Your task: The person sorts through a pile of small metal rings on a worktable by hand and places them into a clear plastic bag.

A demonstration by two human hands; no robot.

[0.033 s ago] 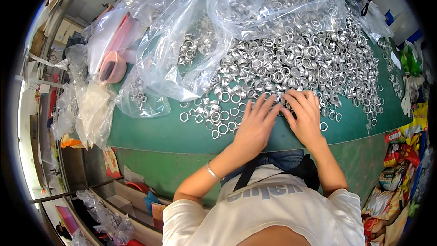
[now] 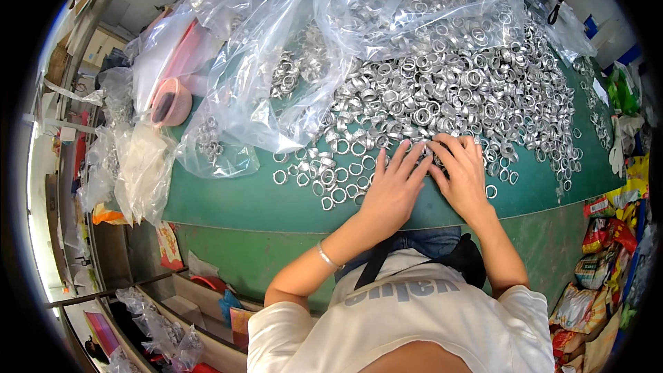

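Observation:
A broad heap of silvery metal rings spreads over the green tabletop. At the heap's near edge, my left hand has its fingers stretched and spread, their tips among the rings. My right hand is close beside it on the right, fingers apart and slightly bent over the rings, its thumb near the left fingertips. Neither hand shows a ring gripped in it, though what lies under the fingertips is hidden. Several loose rings are scattered left of my left hand. One single ring rests right of my right hand.
A large clear plastic bag covers the heap's far and left parts. Left of it stands a pink cup beside more bags. Colourful packets are piled at the lower right, and a drawer is at the lower left.
My left hand has shifted very slightly, its fingertips now nearer my right thumb. The right hand has barely moved, and the heap looks the same.

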